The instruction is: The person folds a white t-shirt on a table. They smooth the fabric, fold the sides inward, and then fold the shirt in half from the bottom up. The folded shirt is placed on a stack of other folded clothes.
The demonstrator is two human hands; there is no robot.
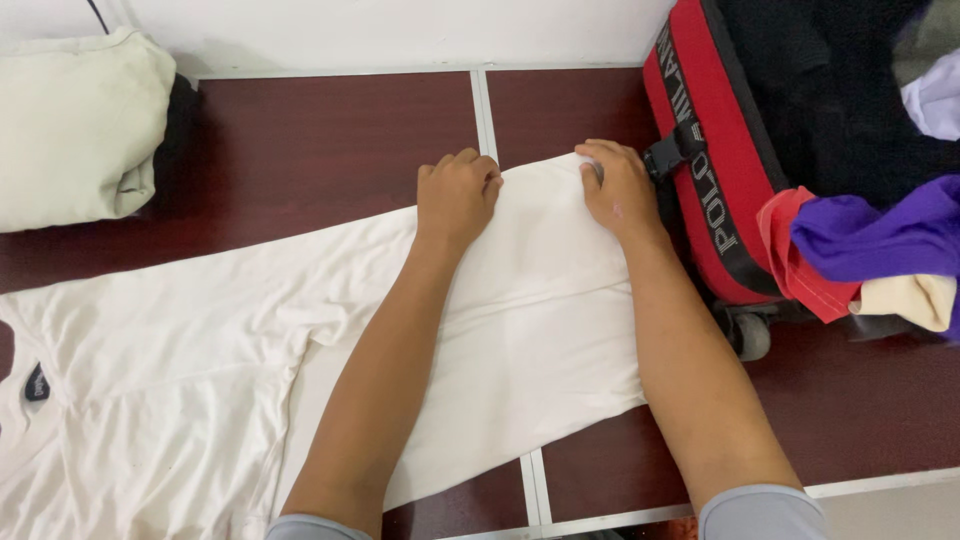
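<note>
A white shirt [200,370] is spread flat on the dark red floor [330,140]. Its far edge is pinched by both hands: the left hand [456,195] is clenched on the cloth, the right hand [615,190] curled over the corner. A red suitcase [700,160] with clothes lies just right, a pale bag [75,125] far left.

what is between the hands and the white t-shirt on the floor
Nothing visible. The left hand and right hand both rest directly on the far folded edge of the white t-shirt. The red suitcase sits just right of the right hand, beside the shirt.
</note>
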